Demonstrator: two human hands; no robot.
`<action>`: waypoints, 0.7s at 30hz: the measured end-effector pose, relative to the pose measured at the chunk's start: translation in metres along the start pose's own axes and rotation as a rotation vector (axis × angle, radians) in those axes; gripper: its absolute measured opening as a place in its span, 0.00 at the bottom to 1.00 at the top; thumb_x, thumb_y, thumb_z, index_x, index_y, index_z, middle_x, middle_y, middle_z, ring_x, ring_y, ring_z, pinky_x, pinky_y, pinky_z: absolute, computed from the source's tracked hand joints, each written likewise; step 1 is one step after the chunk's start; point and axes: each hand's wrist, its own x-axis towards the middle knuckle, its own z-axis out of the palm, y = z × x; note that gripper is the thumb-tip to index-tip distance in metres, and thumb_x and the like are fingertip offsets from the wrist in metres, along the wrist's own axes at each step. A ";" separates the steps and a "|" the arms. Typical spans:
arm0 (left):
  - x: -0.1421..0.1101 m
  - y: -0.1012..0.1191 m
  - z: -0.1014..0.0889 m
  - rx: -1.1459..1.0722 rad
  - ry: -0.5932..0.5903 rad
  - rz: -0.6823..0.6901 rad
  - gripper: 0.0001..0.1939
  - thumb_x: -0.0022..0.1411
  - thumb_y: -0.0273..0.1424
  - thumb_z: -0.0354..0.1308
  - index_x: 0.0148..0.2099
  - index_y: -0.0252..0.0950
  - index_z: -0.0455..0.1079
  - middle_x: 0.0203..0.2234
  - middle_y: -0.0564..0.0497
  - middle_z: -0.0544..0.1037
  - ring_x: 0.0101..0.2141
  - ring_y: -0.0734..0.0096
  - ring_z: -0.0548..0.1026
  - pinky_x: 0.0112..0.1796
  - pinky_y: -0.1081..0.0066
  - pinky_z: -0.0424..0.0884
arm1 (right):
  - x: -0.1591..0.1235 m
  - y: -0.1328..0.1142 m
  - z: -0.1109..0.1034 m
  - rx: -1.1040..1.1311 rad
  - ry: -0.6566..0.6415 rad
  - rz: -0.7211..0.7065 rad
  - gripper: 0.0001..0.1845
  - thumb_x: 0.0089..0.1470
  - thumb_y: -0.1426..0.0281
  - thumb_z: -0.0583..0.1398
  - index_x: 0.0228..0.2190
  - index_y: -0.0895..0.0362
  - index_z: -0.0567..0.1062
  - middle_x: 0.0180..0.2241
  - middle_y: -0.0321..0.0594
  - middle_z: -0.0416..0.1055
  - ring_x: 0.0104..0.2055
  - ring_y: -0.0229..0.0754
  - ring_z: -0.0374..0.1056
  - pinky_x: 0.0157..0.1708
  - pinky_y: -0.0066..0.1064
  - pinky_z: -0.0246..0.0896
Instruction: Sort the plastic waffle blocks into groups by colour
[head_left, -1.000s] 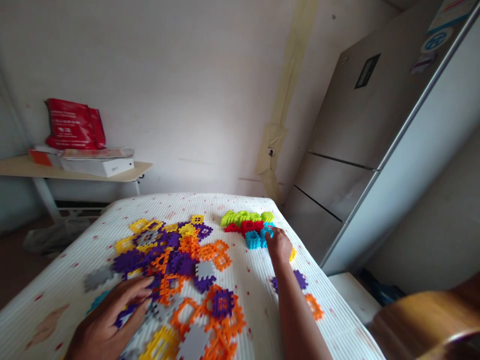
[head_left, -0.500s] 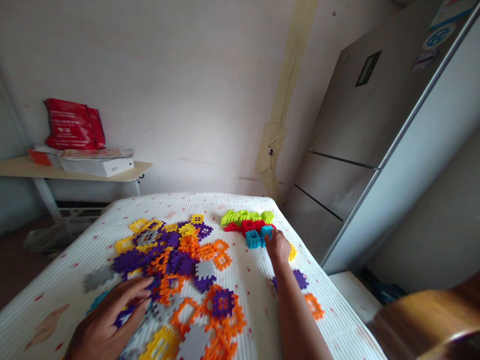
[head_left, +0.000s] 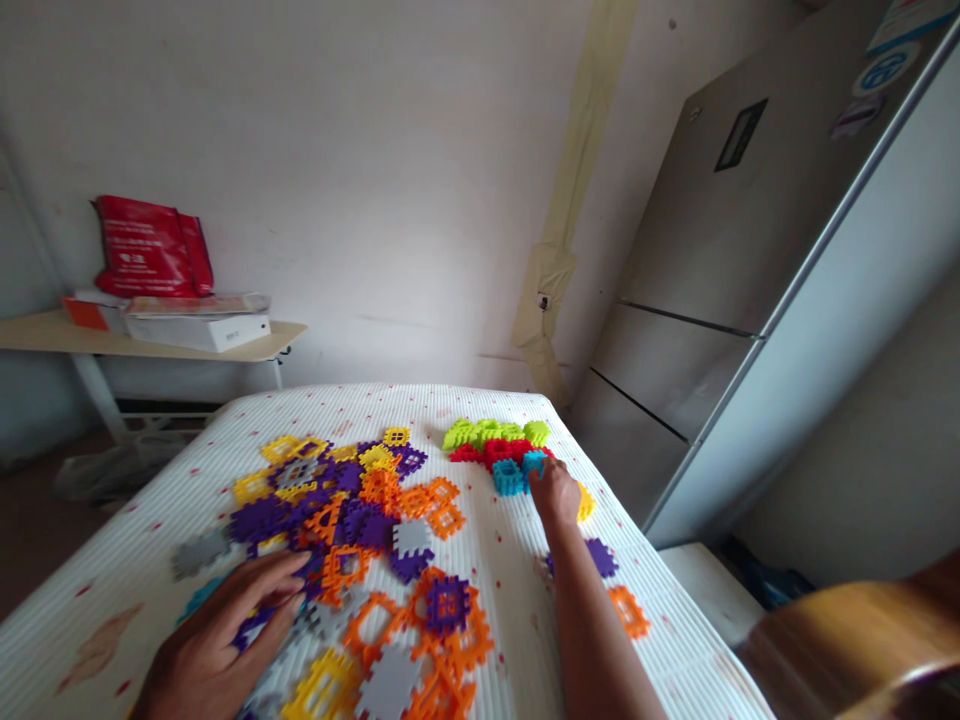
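Note:
My right hand reaches to the far right part of the table, its fingers closed on a blue notched plastic piece. Another blue piece sits just left of it. Behind these lie a row of red pieces and a row of lime-green ones. My left hand hovers at the near edge of a mixed pile, thumb and fingers apart, with nothing visible between them. Around it are purple pieces, orange frames, a grey square and a yellow window piece.
Yellow, purple and orange pieces lie beside my right arm. A patterned cloth covers the table. To the right stands a fridge; at left, a side table holds boxes and a red bag.

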 end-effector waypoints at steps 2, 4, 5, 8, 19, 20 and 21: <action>-0.001 -0.001 0.000 0.004 -0.001 0.002 0.13 0.57 0.37 0.56 0.46 0.47 0.68 0.33 0.58 0.82 0.30 0.73 0.80 0.38 0.79 0.73 | 0.000 0.000 0.001 0.003 -0.002 0.007 0.14 0.57 0.69 0.52 0.40 0.59 0.74 0.42 0.49 0.73 0.38 0.44 0.73 0.33 0.29 0.61; -0.001 -0.002 0.001 0.003 -0.009 0.000 0.13 0.57 0.37 0.56 0.46 0.47 0.68 0.33 0.58 0.81 0.31 0.72 0.80 0.38 0.78 0.73 | 0.001 0.001 0.002 0.011 -0.002 0.006 0.15 0.57 0.69 0.52 0.41 0.59 0.74 0.43 0.49 0.72 0.38 0.44 0.73 0.33 0.29 0.61; -0.001 -0.002 0.001 0.001 -0.014 -0.003 0.13 0.57 0.37 0.56 0.46 0.47 0.68 0.34 0.57 0.81 0.31 0.72 0.80 0.38 0.79 0.73 | 0.001 0.001 0.002 0.014 -0.005 0.005 0.15 0.57 0.69 0.52 0.41 0.59 0.74 0.43 0.49 0.72 0.38 0.44 0.72 0.32 0.29 0.60; 0.000 -0.001 0.000 -0.018 -0.010 0.012 0.14 0.57 0.36 0.57 0.47 0.45 0.69 0.36 0.55 0.81 0.31 0.73 0.80 0.37 0.79 0.73 | 0.001 0.002 0.003 0.025 0.009 0.007 0.16 0.57 0.67 0.52 0.43 0.58 0.74 0.44 0.48 0.71 0.37 0.43 0.72 0.31 0.29 0.59; 0.013 -0.020 -0.031 0.116 0.036 -0.223 0.13 0.57 0.40 0.51 0.35 0.41 0.74 0.33 0.51 0.81 0.33 0.68 0.79 0.35 0.74 0.73 | -0.005 -0.010 0.027 0.293 0.389 -0.491 0.13 0.59 0.70 0.51 0.34 0.57 0.76 0.37 0.42 0.74 0.32 0.36 0.68 0.26 0.24 0.52; 0.013 -0.026 -0.034 0.140 0.016 -0.251 0.13 0.57 0.40 0.51 0.35 0.41 0.74 0.32 0.51 0.81 0.32 0.68 0.79 0.33 0.74 0.73 | -0.008 -0.014 0.031 0.314 0.409 -0.550 0.14 0.59 0.70 0.51 0.34 0.58 0.75 0.36 0.42 0.74 0.32 0.37 0.68 0.26 0.24 0.53; 0.012 -0.033 -0.036 0.166 -0.007 -0.271 0.13 0.56 0.40 0.50 0.34 0.41 0.74 0.32 0.51 0.81 0.31 0.68 0.78 0.32 0.74 0.73 | -0.012 -0.017 0.034 0.331 0.422 -0.602 0.14 0.59 0.71 0.50 0.33 0.58 0.75 0.35 0.42 0.74 0.32 0.37 0.69 0.27 0.24 0.54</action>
